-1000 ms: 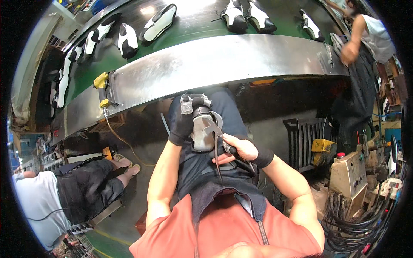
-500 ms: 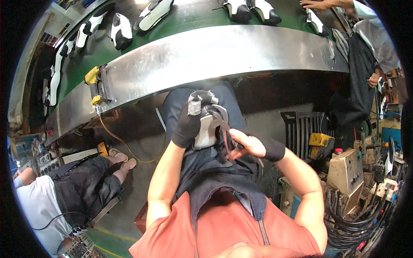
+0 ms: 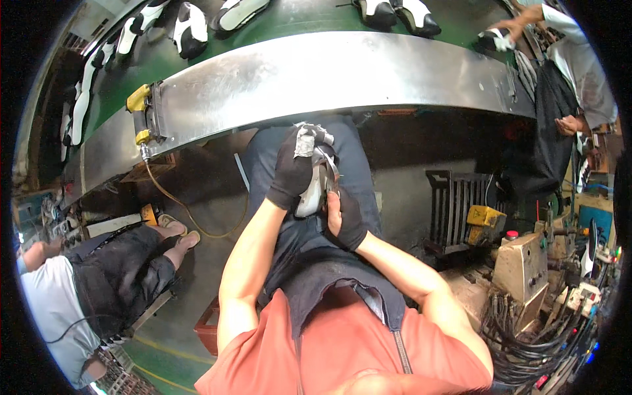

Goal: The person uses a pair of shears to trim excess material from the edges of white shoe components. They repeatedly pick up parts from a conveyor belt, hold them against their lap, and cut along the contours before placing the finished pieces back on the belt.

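- so both hands are gloved in black and bunched together over the lap, just below the near edge of the steel bench
- left hand (image 3: pixel 294 170) is clamped around the upper part of a grey and white shoe piece (image 3: pixel 311 192), fingers wrapped over the top, with a bit of pale tape on one fingertip
- right hand (image 3: pixel 343 217) sits right against it from the near-right side, closed on a thin dark tool (image 3: pixel 331 179) that pokes up along the piece; can't tell what kind of tool it is
- the piece is held in the air over a dark apron (image 3: pixel 309 263), not resting on any surface
- further out there's a long curved steel bench front (image 3: pixel 342 72), and beyond it a green conveyor belt (image 3: pixel 296 16) carrying black and white shoes (image 3: pixel 187 29)
- a yellow fitting (image 3: pixel 137 99) sits on the left end of the steel, with a tan hose (image 3: pixel 191 217) hanging down to the floor
- on the left another person (image 3: pixel 79 289) is seated in dark trousers and sandals
- far right a co-worker (image 3: pixel 566 72) stands at the belt
- right side of the room has beige machinery (image 3: pixel 523 263) with a tangle of black cables (image 3: pixel 526 329) and a dark metal rack (image 3: pixel 454 204)
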